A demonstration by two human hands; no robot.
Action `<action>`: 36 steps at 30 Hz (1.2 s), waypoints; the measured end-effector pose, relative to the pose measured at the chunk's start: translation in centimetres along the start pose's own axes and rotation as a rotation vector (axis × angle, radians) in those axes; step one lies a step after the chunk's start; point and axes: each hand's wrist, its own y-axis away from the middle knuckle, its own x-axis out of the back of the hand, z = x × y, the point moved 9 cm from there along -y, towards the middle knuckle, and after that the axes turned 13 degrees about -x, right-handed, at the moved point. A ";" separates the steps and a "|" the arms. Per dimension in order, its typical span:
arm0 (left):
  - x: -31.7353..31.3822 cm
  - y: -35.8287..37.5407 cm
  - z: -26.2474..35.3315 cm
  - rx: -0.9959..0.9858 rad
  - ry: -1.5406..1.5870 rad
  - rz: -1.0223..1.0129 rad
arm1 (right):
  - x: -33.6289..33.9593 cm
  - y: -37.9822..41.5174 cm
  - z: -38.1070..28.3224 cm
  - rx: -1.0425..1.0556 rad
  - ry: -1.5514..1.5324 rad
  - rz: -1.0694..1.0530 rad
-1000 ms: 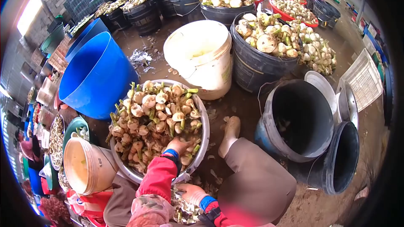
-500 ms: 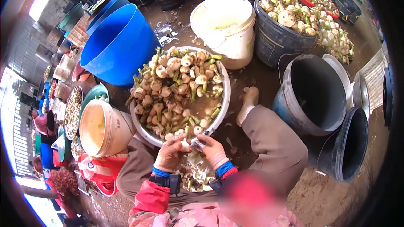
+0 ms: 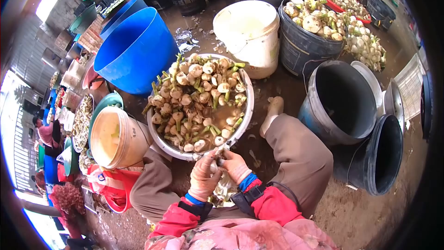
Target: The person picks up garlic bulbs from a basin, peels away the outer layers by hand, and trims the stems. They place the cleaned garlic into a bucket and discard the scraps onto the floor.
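Evidently the writing is too small to read: pale marks on the wall of the heaped black bucket (image 3: 307, 48) and a small dark stamp on the side of the cream bucket (image 3: 133, 134) show only as smudges. A dark blue mark on the red bag (image 3: 111, 186), just beside the left knee, is equally illegible.

Both hands are together just off the near edge of the round metal basin (image 3: 250, 106), above the peelings (image 3: 225, 189). The left hand (image 3: 203, 179) grips a pale garlic bulb (image 3: 213, 166), partly hidden by the fingers, and the right hand (image 3: 236, 166) is closed up against it; whether it also holds a tool, I cannot tell.

Inside the basin, the garlic bulbs (image 3: 185, 97) are heaped highest toward the far and left edges, a few green stems poking over the left rim. They are round and cream-coloured, stained brown, many with thick green stalks cut short. Murky brown water (image 3: 227, 113) shows toward the right edge, with several bulbs lying along the near rim. The blue tub (image 3: 134, 58) stands beyond the far left edge, the white bucket (image 3: 261, 58) beyond the far right.
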 end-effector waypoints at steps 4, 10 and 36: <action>0.3 1.0 -2.2 0.174 0.235 0.146 | -0.5 0.6 -0.7 -0.006 0.008 -0.011; 0.3 -1.3 2.0 -0.133 -0.188 -0.030 | 0.2 -0.7 0.6 -0.006 0.104 0.080; -1.0 1.5 -5.7 0.913 0.973 -0.002 | -0.8 0.9 -0.5 0.213 0.027 -0.066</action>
